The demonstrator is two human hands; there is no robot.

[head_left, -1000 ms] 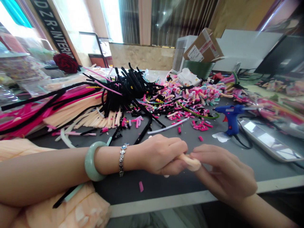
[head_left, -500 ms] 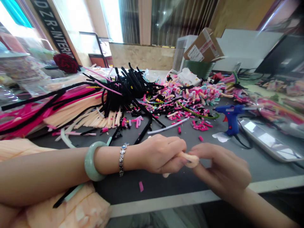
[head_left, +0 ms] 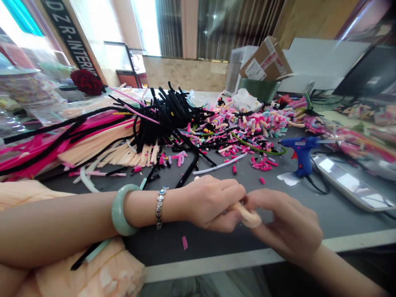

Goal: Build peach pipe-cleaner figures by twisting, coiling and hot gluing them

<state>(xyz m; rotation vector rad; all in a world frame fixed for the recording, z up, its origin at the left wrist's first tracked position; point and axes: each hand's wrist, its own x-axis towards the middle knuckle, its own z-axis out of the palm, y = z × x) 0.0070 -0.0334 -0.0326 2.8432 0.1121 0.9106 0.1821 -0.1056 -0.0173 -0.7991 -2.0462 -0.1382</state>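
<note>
Above the near edge of the dark table, my left hand (head_left: 213,202) is closed around a peach pipe cleaner (head_left: 250,218) that bends in a loop toward the right. My right hand (head_left: 286,220) pinches at that loop with thumb and fingers, and its fingertips meet those of my left. Most of the pipe cleaner is hidden inside my left hand; a small pale tip shows above the knuckles. On the table below my left wrist lies a short pink piece (head_left: 185,243).
A blue glue gun (head_left: 301,152) stands at the right beside a silver device (head_left: 352,181). Black pipe cleaners (head_left: 167,111) and peach ones (head_left: 95,142) are heaped at left, with pink cut bits (head_left: 262,163) mid-table. A peach bundle (head_left: 102,272) lies under my left arm.
The peach loop has tilted downward on its right side. My right hand has shifted slightly, its fingertips now closer against my left hand's fingers. The things on the table stay put.
</note>
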